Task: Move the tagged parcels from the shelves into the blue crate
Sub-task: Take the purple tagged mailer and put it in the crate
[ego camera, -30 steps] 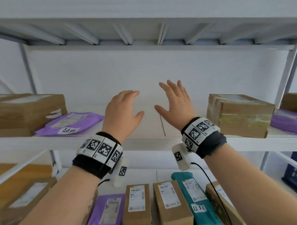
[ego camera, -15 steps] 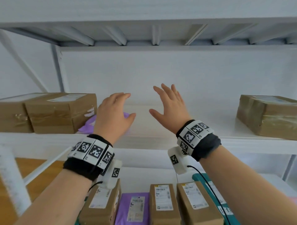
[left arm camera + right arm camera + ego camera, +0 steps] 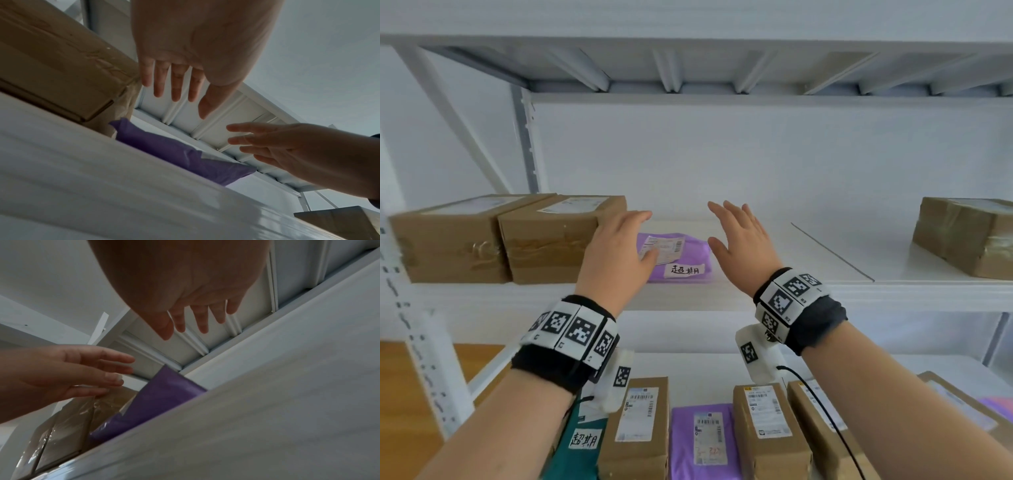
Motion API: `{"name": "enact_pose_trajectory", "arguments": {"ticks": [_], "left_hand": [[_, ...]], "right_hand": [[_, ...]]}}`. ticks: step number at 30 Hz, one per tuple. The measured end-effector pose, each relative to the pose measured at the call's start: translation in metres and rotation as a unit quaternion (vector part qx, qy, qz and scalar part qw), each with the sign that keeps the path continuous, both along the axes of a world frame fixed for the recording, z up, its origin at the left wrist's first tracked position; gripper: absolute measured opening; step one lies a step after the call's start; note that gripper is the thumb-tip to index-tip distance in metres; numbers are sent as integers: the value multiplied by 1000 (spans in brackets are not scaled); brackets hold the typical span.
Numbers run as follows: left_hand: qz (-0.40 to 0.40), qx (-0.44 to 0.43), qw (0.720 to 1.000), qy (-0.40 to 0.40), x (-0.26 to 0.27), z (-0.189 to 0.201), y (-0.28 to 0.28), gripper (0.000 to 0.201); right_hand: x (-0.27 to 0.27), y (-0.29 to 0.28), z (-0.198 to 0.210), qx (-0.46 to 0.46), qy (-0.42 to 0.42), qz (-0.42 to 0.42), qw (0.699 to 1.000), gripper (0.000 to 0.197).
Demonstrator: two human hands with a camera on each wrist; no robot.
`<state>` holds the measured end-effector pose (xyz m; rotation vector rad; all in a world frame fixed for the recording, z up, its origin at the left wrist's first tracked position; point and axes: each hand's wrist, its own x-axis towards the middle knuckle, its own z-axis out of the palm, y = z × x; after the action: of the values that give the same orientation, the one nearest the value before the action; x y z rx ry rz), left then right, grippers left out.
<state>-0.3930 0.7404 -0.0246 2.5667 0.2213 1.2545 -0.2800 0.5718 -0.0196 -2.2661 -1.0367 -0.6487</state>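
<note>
A flat purple mailer (image 3: 681,257) with a white handwritten tag (image 3: 686,269) lies on the upper shelf (image 3: 808,260), right of two cardboard boxes. My left hand (image 3: 619,250) hovers over its left side with straight fingers, and my right hand (image 3: 743,240) hovers at its right side, fingers spread. Neither hand holds anything. The left wrist view shows the purple mailer (image 3: 174,152) from below the shelf lip, as does the right wrist view (image 3: 156,402). A teal parcel (image 3: 582,442) with a similar tag (image 3: 584,438) stands on the lower shelf. The blue crate is out of sight.
Two brown boxes (image 3: 503,236) stand left of the mailer and a taped box (image 3: 969,236) at the far right of the upper shelf. Below, several upright cardboard parcels (image 3: 767,425) and a purple mailer (image 3: 705,442) fill the lower shelf. A white upright (image 3: 431,370) is at the left.
The view has swung left, bringing the tagged purple mailer between my hands. Both hands have stayed raised and open, now flanking the mailer.
</note>
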Motion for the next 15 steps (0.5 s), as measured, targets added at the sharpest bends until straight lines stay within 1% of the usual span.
{"name": "enact_pose_trajectory", "arguments": {"ticks": [8,15], "left_hand": [[-45,-5,999,20,8,-11,7,53],[-46,-16,998,31,15,-17,1,52]], "right_hand": [[4,10,-14,-18,31,-21,999,53],[11,7,-13,-28,57,-11,998,52]]}}
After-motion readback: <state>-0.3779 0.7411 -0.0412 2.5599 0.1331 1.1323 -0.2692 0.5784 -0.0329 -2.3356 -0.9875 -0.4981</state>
